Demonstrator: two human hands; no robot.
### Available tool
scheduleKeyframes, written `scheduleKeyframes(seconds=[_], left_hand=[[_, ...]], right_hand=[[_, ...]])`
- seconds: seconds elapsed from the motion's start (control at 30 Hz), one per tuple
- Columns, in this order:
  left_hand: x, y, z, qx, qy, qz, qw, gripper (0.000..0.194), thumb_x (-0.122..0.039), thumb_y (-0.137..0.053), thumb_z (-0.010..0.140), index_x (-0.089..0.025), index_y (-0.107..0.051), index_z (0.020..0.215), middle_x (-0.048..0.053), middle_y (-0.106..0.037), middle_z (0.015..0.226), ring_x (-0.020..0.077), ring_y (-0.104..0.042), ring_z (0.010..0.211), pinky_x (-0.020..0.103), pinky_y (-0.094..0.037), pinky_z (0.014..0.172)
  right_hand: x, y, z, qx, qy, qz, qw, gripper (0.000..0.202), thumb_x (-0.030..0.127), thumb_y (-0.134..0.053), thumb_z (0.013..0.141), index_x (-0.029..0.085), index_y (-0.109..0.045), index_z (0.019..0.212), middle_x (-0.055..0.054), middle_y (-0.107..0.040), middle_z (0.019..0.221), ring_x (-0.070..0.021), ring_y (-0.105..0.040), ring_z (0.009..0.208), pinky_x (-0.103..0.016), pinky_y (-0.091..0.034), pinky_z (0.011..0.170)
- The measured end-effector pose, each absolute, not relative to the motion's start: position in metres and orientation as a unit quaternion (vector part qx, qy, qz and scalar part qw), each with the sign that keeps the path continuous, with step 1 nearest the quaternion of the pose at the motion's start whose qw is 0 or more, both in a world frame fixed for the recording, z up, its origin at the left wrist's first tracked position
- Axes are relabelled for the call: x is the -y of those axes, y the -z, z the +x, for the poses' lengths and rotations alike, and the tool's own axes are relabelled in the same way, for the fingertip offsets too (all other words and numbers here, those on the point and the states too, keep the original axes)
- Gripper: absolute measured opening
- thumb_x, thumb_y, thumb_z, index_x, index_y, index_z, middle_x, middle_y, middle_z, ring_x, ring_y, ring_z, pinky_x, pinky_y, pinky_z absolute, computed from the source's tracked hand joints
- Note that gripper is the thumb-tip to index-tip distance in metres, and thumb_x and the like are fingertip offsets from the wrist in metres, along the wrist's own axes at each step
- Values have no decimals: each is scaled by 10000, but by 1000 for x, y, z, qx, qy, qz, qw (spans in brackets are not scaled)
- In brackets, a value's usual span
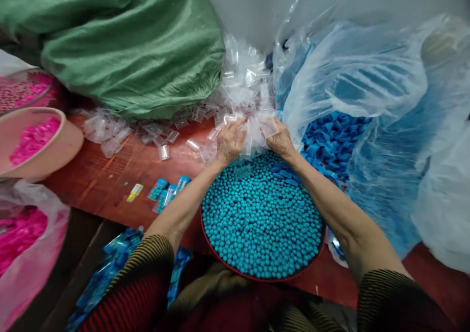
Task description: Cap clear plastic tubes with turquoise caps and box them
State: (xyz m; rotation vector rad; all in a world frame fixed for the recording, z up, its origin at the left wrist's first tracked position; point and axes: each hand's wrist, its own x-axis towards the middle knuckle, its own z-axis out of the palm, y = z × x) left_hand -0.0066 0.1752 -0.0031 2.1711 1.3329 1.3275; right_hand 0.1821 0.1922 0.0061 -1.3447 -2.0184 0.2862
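Clear plastic containers (253, 133) form a loose heap at the far rim of a round red bowl, and both hands are in it. My left hand (230, 142) curls its fingers round some of them from the left. Opposite, my right hand (279, 140) is closed on others, its fingertips partly hidden behind the clear plastic. Small turquoise beads (262, 219) fill the bowl (235, 272) below my wrists. Several blue plastic caps (286, 174) lie on the beads near my right wrist. Filled containers with blue caps (169, 194) rest left of the bowl.
A big green sack (139, 53) bulges over the back left of the red table (99, 175). At right, a translucent bag (389, 175) spills blue parts (332, 141). A pale bowl (69, 141) of pink pieces stands at far left. Blue packed items (106, 273) lie below the table edge.
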Motion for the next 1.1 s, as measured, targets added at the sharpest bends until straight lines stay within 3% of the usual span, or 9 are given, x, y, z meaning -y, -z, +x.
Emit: scheduleKeyframes(seconds=[0.17,0.47,0.67,0.77,0.9,1.03,1.1], left_hand=[[-149,8,-10,-422,-374,824,53,459,-489,-412,874,-145,-592,1120,119,-546,1127,246,-476,1099,389,-366,989],[-146,-5,-1,-434,-256,862,51,360,-411,-434,881,-157,-639,1034,107,-567,1029,234,-501,1003,357,-395,911],[-138,-8,-3,-530,-223,818,25,373,-384,-381,917,-200,-604,1153,118,-517,1251,288,-391,1213,443,-298,1003],[-119,-13,-9,-541,-243,805,-1,367,-311,-368,924,-232,-547,1235,94,-480,1322,280,-342,1278,443,-275,1029],[-72,-13,-17,-570,-193,798,22,403,-339,-322,938,-190,-521,1255,118,-579,1099,236,-546,1002,343,-417,851],[-38,-2,-8,-583,-83,806,70,515,-473,-372,907,-207,-428,1344,113,-603,1016,234,-596,832,317,-447,713],[-32,4,0,-593,-71,799,77,496,-493,-371,901,-226,-468,1308,116,-596,1024,234,-602,805,316,-448,693]], right_hand=[[-161,3,191,822,-72,-509,244,395,353,-464,878,138,-588,1184,-150,-565,1255,-270,-537,1107,-411,-378,986],[-155,-1,195,862,-60,-494,100,415,219,-540,833,95,-556,1230,-182,-505,1346,-313,-434,1231,-431,-342,1021],[-125,-9,199,811,-15,-580,76,549,160,-488,830,175,-428,1376,-138,-364,1473,-375,-319,1325,-560,-329,1012],[-104,-25,204,790,24,-605,98,512,94,-409,838,166,-477,1339,-145,-424,1425,-346,-387,1280,-511,-363,988],[-67,-36,194,792,43,-595,133,422,138,-333,897,154,-546,1260,-150,-583,1190,-268,-535,1079,-371,-432,892],[-42,-17,168,831,-29,-553,52,361,226,-362,924,211,-542,1237,-125,-526,1252,-229,-567,1007,-286,-464,761],[-35,-5,160,826,-64,-559,14,330,228,-364,929,204,-546,1204,-125,-496,1274,-213,-580,988,-270,-464,739]])
